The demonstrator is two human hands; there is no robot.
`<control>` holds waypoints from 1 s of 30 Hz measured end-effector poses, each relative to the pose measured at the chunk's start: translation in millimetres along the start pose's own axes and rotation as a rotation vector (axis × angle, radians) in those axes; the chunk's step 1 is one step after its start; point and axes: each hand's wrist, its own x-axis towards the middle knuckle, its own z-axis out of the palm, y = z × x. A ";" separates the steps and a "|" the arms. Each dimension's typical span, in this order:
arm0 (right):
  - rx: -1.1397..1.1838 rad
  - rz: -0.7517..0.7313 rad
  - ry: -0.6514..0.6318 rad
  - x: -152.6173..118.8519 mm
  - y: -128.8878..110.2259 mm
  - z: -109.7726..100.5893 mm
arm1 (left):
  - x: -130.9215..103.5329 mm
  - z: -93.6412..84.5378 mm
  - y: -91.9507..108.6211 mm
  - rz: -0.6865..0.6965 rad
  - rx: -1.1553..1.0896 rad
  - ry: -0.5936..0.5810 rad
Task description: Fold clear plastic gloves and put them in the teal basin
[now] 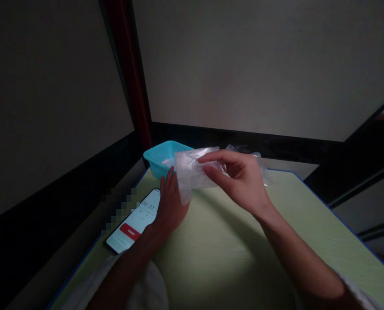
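A clear plastic bag [195, 171] hangs above the table, pinched between the thumb and fingers of my right hand [241, 178]. Its loose edge droops across part of my left hand [174, 204]. That hand's fingers are stretched out toward the front of a turquoise plastic basin [153, 162], and its thumb is hidden behind the bag. Whether the left fingertips touch the basin, I cannot tell. Inside the basin lies some clear, pale plastic [168, 162]. More crumpled clear plastic [265, 174] shows behind my right hand.
A phone [120, 243] with a running timer and a red button lies by the left table edge, partly covered by my left arm. The pale green table [211, 258] has a blue rim. Grey panels [243, 64] stand behind it and on the left.
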 end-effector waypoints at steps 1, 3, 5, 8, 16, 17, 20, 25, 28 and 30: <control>0.005 0.009 -0.005 6.2 1.5 -1.4 | -0.5 0.2 -1.0 0.023 0.012 -0.005; -0.002 0.021 -0.016 17.5 5.9 -3.1 | -1.0 0.7 -2.3 0.055 0.039 0.002; -0.018 0.019 -0.022 27.7 11.5 -3.6 | -0.8 0.9 -2.9 0.092 0.098 0.025; -0.020 0.015 -0.028 41.9 20.6 -3.5 | 0.2 0.6 -3.3 0.157 0.163 0.067; 0.021 0.074 -0.001 72.6 44.8 -3.6 | -1.7 -2.4 -1.2 0.240 0.202 0.159; 0.020 0.086 -0.009 75.0 48.1 -3.6 | -2.6 -2.8 -0.4 0.246 0.199 0.159; 0.008 0.124 -0.054 81.2 58.6 -3.1 | -6.2 -2.7 1.1 0.235 0.208 0.130; -0.007 0.177 -0.136 91.5 78.0 1.2 | -13.9 3.5 -1.5 0.197 0.216 0.132; -0.047 0.177 -0.170 98.3 90.0 8.5 | -15.8 5.7 -5.6 0.195 0.232 0.105; -0.081 0.171 -0.199 102.3 97.1 15.4 | -15.9 6.2 -7.9 0.253 0.254 0.083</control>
